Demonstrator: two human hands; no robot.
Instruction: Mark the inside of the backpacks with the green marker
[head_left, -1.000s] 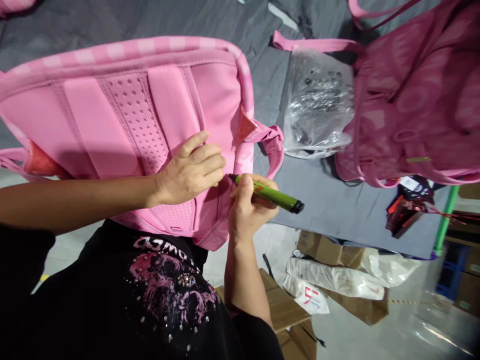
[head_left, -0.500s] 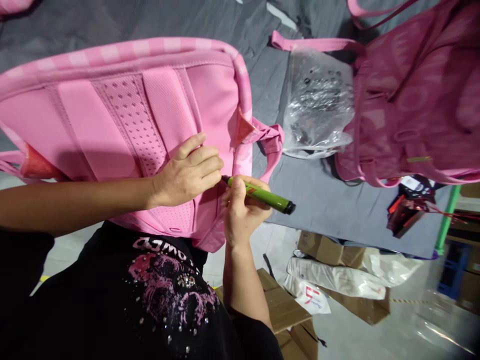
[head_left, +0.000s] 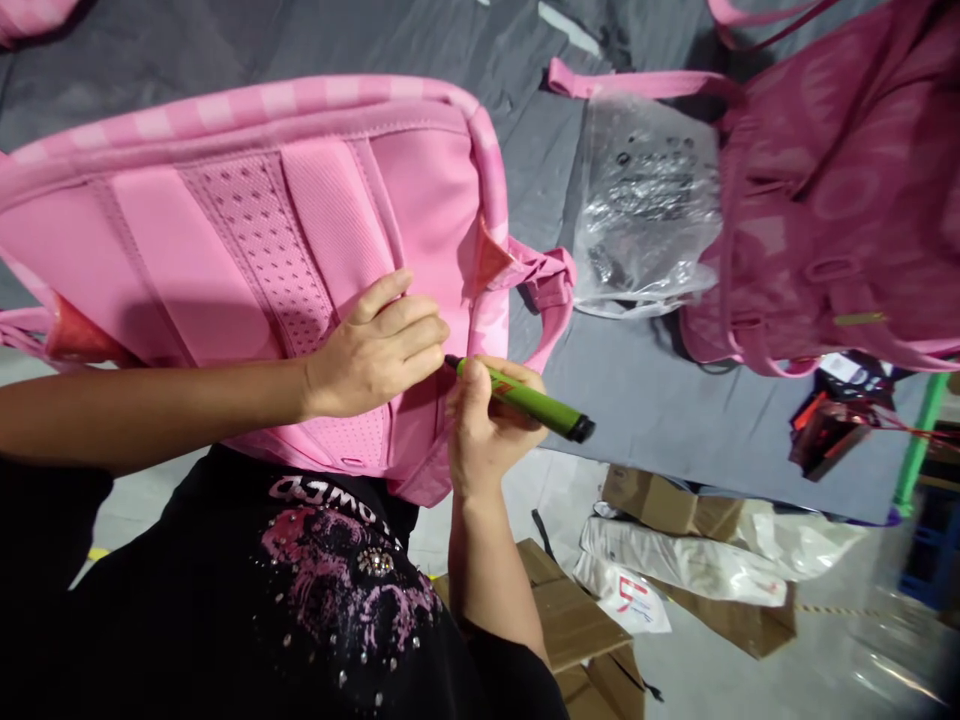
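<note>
A pink backpack (head_left: 427, 210) lies with its padded, perforated back panel up, its lower edge against my black shirt. My left hand (head_left: 386, 340) rests on that panel with its fingers laid out over the fabric, holding nothing I can see. Close to its fingertips, my right hand (head_left: 491, 430) grips a green marker (head_left: 544, 405). The marker's dark narrow end points at the backpack beside my left fingers, and its black rear end points right. Whether the tip touches the fabric is hidden by the fingers.
A second pink backpack (head_left: 832, 220) stands on the grey-covered table (head_left: 630, 400) at right, with a clear plastic bag (head_left: 649, 200) beside it. Dark red shiny packaging (head_left: 829, 430) lies near the table edge. Below are cardboard boxes (head_left: 574, 610) and white plastic bags (head_left: 690, 555) on the floor.
The view has shifted slightly, so the table things at right appear a little farther right. Both hands, the marker and the backpack keep nearly the same positions.
</note>
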